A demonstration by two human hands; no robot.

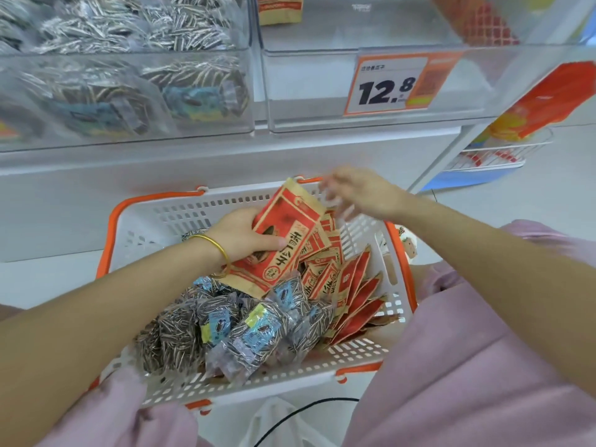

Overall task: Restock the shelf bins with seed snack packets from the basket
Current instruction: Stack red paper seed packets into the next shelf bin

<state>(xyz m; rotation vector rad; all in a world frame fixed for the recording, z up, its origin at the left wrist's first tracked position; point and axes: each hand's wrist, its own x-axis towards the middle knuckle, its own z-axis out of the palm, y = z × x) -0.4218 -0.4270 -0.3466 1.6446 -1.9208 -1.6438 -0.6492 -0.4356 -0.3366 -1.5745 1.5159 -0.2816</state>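
Observation:
A white basket [180, 214] with orange rim and handles sits on the floor between my knees. It holds clear packets of striped seeds [245, 330] at the front and red-and-tan paper packets [351, 295] at the right. My left hand [242, 235] grips one red-and-tan seed packet [283, 233] tilted above the pile. My right hand [358, 191] hovers over the basket's far right corner, blurred, fingers pointing down and holding nothing. Above stand a clear shelf bin [129, 88] full of striped-seed packets and a nearly bare bin [309, 91] with a 12.8 price tag [387, 85].
A white shelf ledge [225, 153] runs just behind the basket. At the right, red packets [548, 98] hang over a small wire rack [496, 156]. A black cable [306, 411] and white bag lie on the floor in front of the basket.

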